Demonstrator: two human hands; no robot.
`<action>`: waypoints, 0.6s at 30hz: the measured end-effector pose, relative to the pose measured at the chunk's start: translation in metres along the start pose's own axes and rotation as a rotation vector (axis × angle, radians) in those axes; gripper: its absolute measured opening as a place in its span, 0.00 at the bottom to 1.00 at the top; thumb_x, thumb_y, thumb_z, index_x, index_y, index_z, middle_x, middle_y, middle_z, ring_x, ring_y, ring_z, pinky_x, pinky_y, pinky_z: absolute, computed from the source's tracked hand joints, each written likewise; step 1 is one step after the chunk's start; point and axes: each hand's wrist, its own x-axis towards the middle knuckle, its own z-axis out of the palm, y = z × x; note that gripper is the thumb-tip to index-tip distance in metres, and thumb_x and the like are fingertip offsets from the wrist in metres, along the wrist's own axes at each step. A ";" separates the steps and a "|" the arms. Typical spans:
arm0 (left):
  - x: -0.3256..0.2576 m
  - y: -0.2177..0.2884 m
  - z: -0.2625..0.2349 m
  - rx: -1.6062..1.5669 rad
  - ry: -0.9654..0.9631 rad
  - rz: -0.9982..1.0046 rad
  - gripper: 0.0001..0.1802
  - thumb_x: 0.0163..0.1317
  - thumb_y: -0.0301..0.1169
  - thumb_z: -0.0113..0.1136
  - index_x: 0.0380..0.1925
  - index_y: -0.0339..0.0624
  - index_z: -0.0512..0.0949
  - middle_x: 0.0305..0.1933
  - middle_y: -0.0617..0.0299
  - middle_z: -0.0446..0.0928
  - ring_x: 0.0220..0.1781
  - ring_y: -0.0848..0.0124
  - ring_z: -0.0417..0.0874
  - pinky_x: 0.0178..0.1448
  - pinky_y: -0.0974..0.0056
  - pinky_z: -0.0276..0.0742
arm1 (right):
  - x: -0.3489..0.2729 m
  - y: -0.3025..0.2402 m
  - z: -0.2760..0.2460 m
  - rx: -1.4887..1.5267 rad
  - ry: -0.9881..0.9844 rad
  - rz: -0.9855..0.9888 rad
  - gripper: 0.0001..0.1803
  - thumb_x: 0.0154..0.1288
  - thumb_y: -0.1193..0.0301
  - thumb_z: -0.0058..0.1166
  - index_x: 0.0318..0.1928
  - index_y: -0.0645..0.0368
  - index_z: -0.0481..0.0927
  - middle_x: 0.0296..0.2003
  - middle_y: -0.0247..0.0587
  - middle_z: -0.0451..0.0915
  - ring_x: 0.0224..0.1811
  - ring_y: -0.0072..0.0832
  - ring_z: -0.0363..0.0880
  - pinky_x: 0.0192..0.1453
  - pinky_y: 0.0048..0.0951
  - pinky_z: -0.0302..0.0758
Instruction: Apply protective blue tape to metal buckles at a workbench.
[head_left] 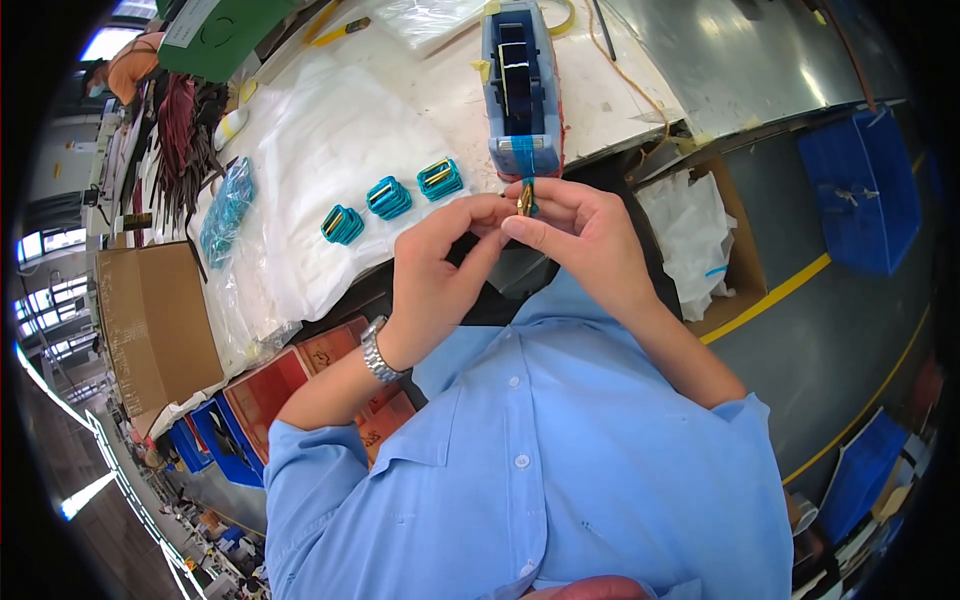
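Just in front of the blue tape dispenser [521, 90], a small gold-coloured metal buckle [525, 198] is held edge-on. My right hand [597, 240] pinches it between thumb and fingers. From the other side, the fingertips of my left hand [445, 260] close on its edge and partly hide it. A strip of blue tape [524, 155] hangs from the dispenser's front down to the fingers. Left of the dispenser, on white sheeting, lie three small stacks of buckles wrapped in teal film: a right one [440, 179], a middle one [388, 198] and a left one [342, 225].
A clear bag of teal pieces [228, 212] lies on the white sheeting [290, 150]. Cardboard boxes stand left [160, 325] and right [745, 240], the right one holding white plastic. Red trays [265, 388] sit by my left elbow. Blue bins [862, 190] stand on the floor.
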 end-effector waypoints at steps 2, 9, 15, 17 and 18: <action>-0.010 -0.006 0.010 0.175 0.130 0.231 0.12 0.70 0.17 0.70 0.51 0.31 0.85 0.48 0.59 0.89 0.45 0.72 0.89 0.53 0.68 0.84 | -0.001 -0.006 0.003 -0.005 0.000 0.013 0.18 0.76 0.71 0.70 0.58 0.72 0.86 0.46 0.40 0.93 0.48 0.17 0.88 0.55 0.22 0.84; -0.003 -0.019 0.030 0.288 0.316 0.541 0.09 0.65 0.16 0.71 0.44 0.33 0.87 0.38 0.51 0.88 0.36 0.59 0.88 0.41 0.62 0.82 | -0.011 -0.016 0.009 0.000 0.063 0.060 0.18 0.77 0.69 0.69 0.56 0.72 0.87 0.45 0.39 0.93 0.47 0.13 0.85 0.51 0.18 0.81; -0.016 -0.004 0.019 0.307 0.198 0.529 0.07 0.65 0.17 0.71 0.42 0.32 0.88 0.34 0.51 0.87 0.33 0.60 0.89 0.38 0.62 0.82 | -0.037 -0.014 0.016 0.043 0.058 0.170 0.18 0.81 0.65 0.66 0.57 0.71 0.87 0.43 0.36 0.92 0.45 0.13 0.85 0.51 0.19 0.82; -0.014 0.000 0.016 0.296 0.149 0.492 0.05 0.66 0.18 0.71 0.41 0.32 0.88 0.33 0.52 0.87 0.32 0.62 0.90 0.37 0.63 0.82 | -0.037 -0.009 0.018 0.112 0.054 0.162 0.18 0.83 0.65 0.64 0.57 0.70 0.86 0.44 0.36 0.91 0.46 0.15 0.86 0.52 0.20 0.82; -0.009 0.002 0.012 0.248 0.119 0.346 0.04 0.69 0.21 0.71 0.41 0.31 0.88 0.33 0.55 0.87 0.31 0.67 0.89 0.36 0.66 0.82 | -0.037 -0.006 0.018 0.178 0.045 0.154 0.19 0.84 0.64 0.62 0.58 0.70 0.86 0.45 0.37 0.91 0.47 0.16 0.86 0.53 0.21 0.83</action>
